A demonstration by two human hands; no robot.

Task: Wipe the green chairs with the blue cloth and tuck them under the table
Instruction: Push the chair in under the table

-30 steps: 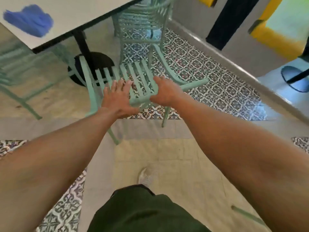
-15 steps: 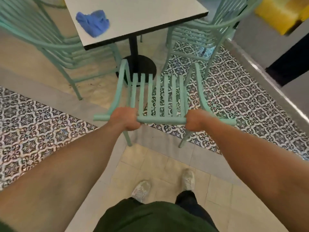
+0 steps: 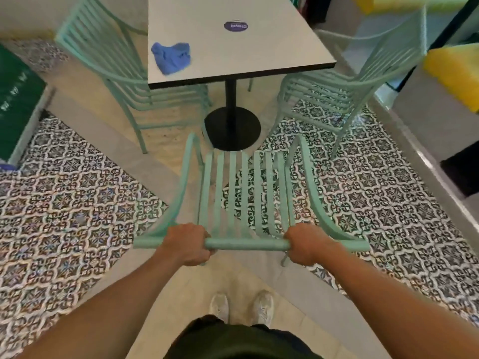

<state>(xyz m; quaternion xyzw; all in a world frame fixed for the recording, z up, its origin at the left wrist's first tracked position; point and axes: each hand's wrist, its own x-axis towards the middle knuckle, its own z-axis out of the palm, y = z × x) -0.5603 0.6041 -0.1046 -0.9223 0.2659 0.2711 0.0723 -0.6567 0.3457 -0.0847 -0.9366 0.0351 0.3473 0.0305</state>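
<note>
Nearest the camera, two white shoes [image 3: 241, 307] stand on the pale floor tiles just behind the green chair [image 3: 246, 198]. The left hand [image 3: 188, 243] and right hand [image 3: 305, 244] each grip the chair's top back rail, fingers [image 3: 293, 251] curled fully round it, one hand toward each end. The chair's slatted seat points away from the person toward the bench [image 3: 233, 40], its front edge just short of the black round base [image 3: 232, 128] of the bench's pedestal. Beyond, a second chair [image 3: 111, 63] sits at the bench's left side and a third chair [image 3: 357, 81] at its right. The blue cloth [image 3: 171, 57] lies crumpled on the bench top near its left edge, with a dark round sticker [image 3: 236, 26] farther back.
</note>
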